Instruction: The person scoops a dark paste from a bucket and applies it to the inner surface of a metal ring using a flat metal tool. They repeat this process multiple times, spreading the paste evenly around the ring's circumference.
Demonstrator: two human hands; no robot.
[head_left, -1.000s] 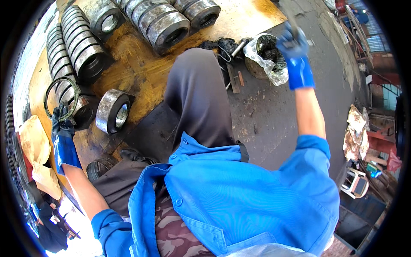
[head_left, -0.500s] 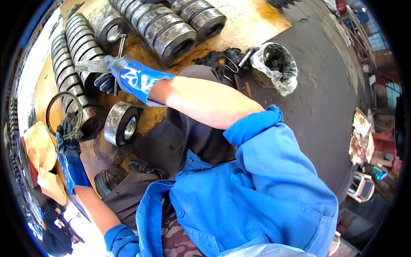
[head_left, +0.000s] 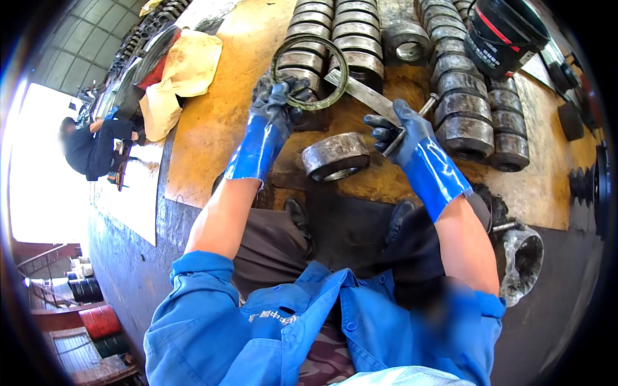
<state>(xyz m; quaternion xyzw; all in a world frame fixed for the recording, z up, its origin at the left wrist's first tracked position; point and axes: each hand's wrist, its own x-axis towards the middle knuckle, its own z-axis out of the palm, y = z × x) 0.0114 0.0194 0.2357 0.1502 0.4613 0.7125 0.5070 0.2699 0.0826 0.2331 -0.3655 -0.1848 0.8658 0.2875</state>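
Holding a thin metal ring (head_left: pixel 309 72) pinched in the left hand (head_left: pixel 278 106), the grip closed on its lower rim, the person has the right hand (head_left: pixel 402 132) wrapped shut around a flat metal bar (head_left: pixel 364 93) whose tip reaches the ring at about ten o'clock. Between both hands, toward six o'clock, lies a thick steel bearing ring (head_left: pixel 336 156) on the orange floor (head_left: pixel 219 109). Judging from this, keeping the thin ring level and the bar steady would help. Rows of stacked rings (head_left: pixel 479 109) stand at two o'clock.
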